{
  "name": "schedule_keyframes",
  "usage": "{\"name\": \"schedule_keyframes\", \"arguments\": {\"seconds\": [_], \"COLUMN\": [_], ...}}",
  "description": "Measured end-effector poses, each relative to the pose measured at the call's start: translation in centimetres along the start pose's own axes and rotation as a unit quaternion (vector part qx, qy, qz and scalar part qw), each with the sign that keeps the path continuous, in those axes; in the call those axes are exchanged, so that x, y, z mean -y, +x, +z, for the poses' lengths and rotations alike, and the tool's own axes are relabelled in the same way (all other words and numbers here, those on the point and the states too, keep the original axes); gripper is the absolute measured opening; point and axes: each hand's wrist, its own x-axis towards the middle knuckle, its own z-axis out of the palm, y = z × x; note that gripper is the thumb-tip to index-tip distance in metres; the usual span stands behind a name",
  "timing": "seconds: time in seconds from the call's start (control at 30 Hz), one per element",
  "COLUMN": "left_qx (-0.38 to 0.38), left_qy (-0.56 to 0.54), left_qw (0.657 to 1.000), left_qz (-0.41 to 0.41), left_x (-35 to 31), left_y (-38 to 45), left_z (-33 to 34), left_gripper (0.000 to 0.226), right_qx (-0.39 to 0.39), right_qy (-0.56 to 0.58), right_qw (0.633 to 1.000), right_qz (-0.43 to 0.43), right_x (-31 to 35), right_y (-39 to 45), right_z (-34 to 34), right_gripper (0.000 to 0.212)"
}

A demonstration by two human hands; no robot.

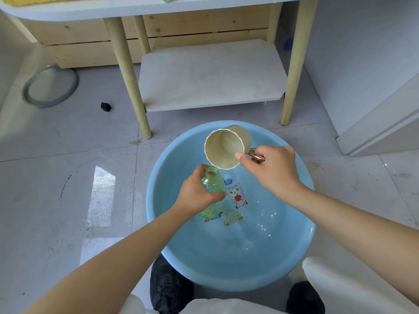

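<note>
Cup (226,147) tipped above bottle (212,191) mouth, over basin (158,214). Right hand (272,168) grips cup handle; left hand (196,192) wraps bottle. Risk: narrow mouth, misaligned pour spills into basin; wet bottle may slip.

White table (136,7) on pale wooden legs (127,71), low shelf (210,75) beneath, grey ring (45,104) and black block (105,106) on tiled floor (68,137)

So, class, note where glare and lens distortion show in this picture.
Head view: bright glare on the glossy grey floor tiles; sparkles on water in the round blue plastic basin; wide-angle lens bows the pale wooden table leg; clear green plastic bottle is sharp.
</note>
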Motion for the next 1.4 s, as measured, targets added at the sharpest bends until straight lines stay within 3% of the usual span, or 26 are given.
{"name": "schedule_keyframes", "arguments": {"seconds": [0.1, 0.5, 1.4], "left_qx": [0.001, 0.004, 0.007], "left_qy": [0.003, 0.018, 0.013], "left_qw": [1.000, 1.000, 0.999], "left_qz": [-0.001, -0.008, -0.029], "left_x": [-0.1, -0.3, -0.8], "left_y": [0.0, 0.0, -0.3], "left_z": [-0.1, 0.1, -0.2], "left_gripper": [0.054, 0.065, 0.073], "right_qx": [-0.025, -0.089, -0.140], "right_qy": [-0.048, -0.104, -0.110], "right_qw": [0.997, 0.986, 0.970], "right_qz": [-0.045, -0.097, -0.165], "right_x": [-0.3, -0.6, 0.6], "right_y": [0.0, 0.4, 0.8], "right_z": [0.3, 0.6, 0.1], "right_gripper": [0.053, 0.049, 0.046]}}
